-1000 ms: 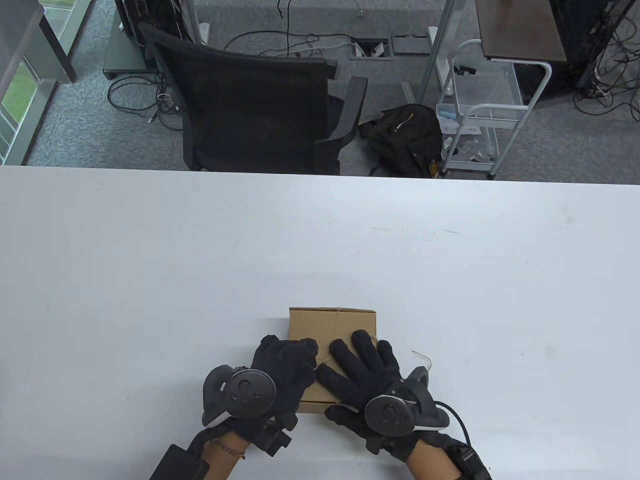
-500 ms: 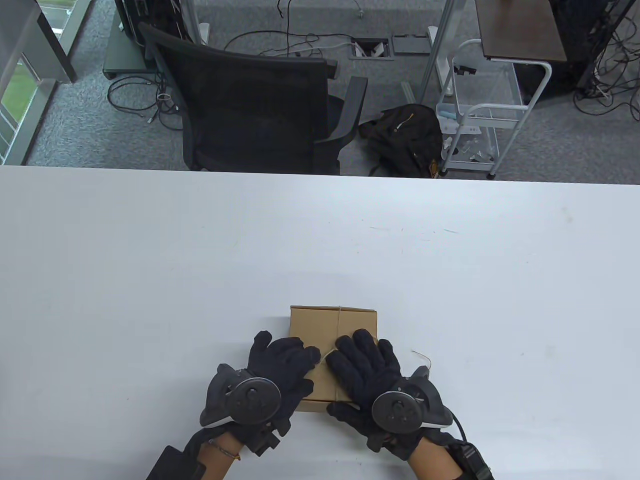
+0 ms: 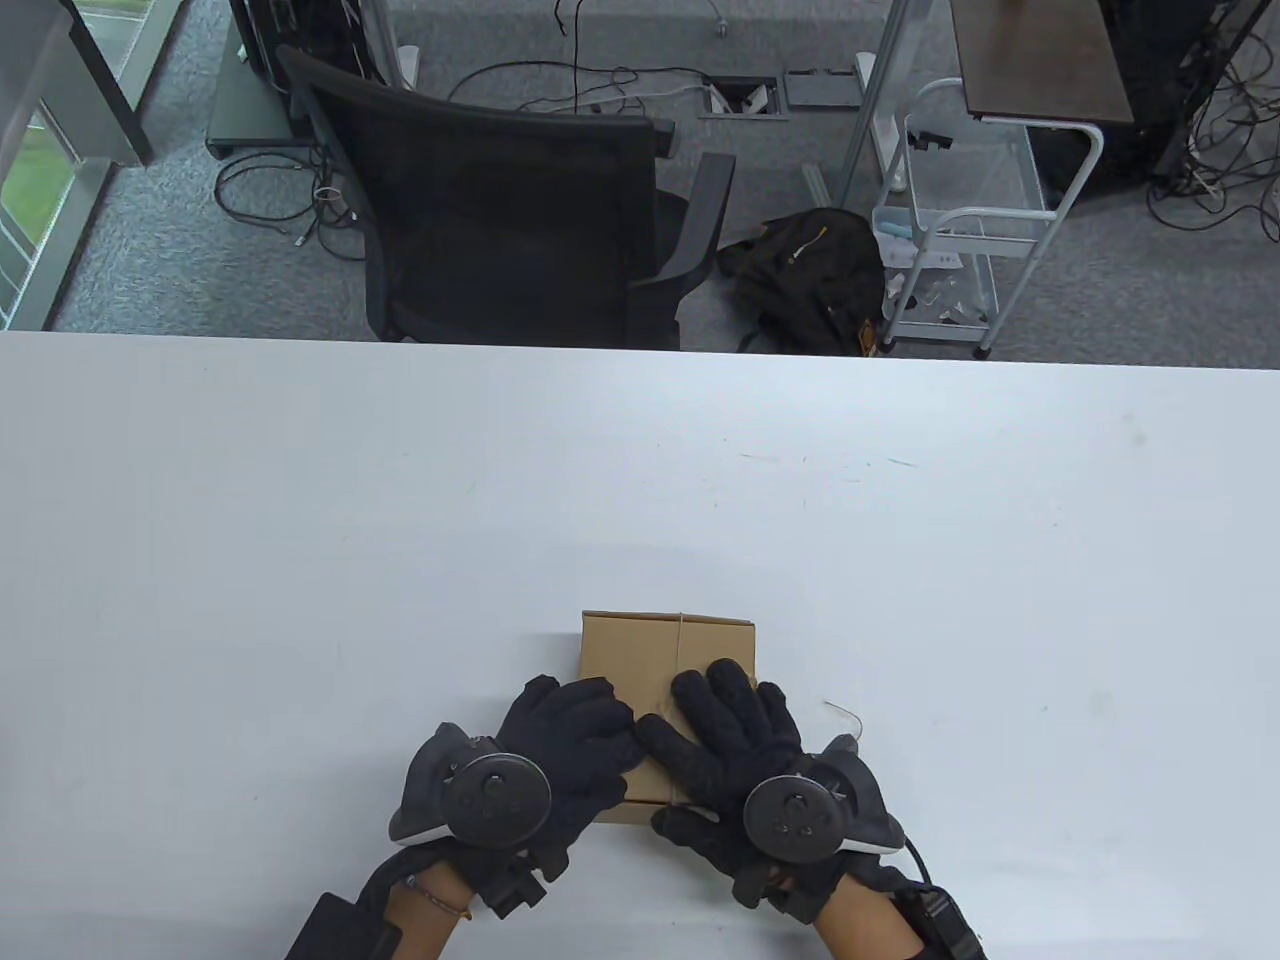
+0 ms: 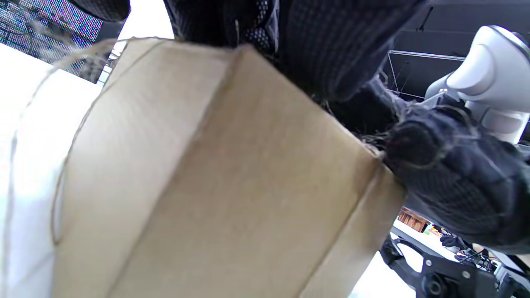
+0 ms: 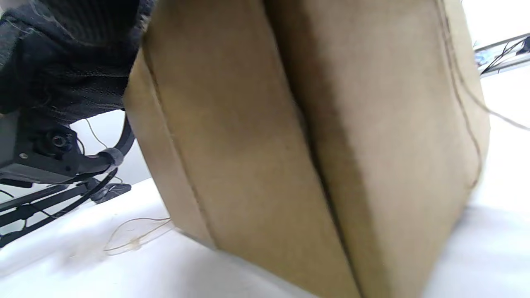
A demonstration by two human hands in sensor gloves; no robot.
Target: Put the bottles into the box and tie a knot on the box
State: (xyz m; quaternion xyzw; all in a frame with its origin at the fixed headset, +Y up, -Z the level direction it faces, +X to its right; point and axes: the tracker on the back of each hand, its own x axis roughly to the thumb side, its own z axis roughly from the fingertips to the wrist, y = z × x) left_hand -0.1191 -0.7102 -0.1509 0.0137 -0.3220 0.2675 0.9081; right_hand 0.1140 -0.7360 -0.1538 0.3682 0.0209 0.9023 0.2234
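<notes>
A closed cardboard box [image 3: 640,670] sits on the white table [image 3: 300,550], toward the six o'clock edge of the table view, with both gloved hands laid over its near half. A thin twine [image 3: 679,640] runs from the box's twelve o'clock edge down its top and under the fingers; a loose end of it lies on the table at about three o'clock from the box.

The left hand [image 3: 565,740] comes in from seven o'clock, its fingers curled over the box's left side and top, apparently gripping the twine, though the pinch itself is hidden beneath the glove. The right hand [image 3: 725,735] comes in from five o'clock, its fingers fairly straight and spread flat, pressing on the lid; whether it also holds twine cannot be told. The two hands meet near the middle of the lid.

In the left wrist view the box [image 4: 215,178] fills the frame, twine [image 4: 54,174] looped along its left edge. In the right wrist view the box [image 5: 298,136] stands on the table with slack twine [image 5: 132,236] lying at seven o'clock. The bottles are not visible.

Beyond the table's twelve o'clock edge stand a black office chair [image 3: 500,200], a black bag [image 3: 800,270] and a white wire cart [image 3: 960,220].
</notes>
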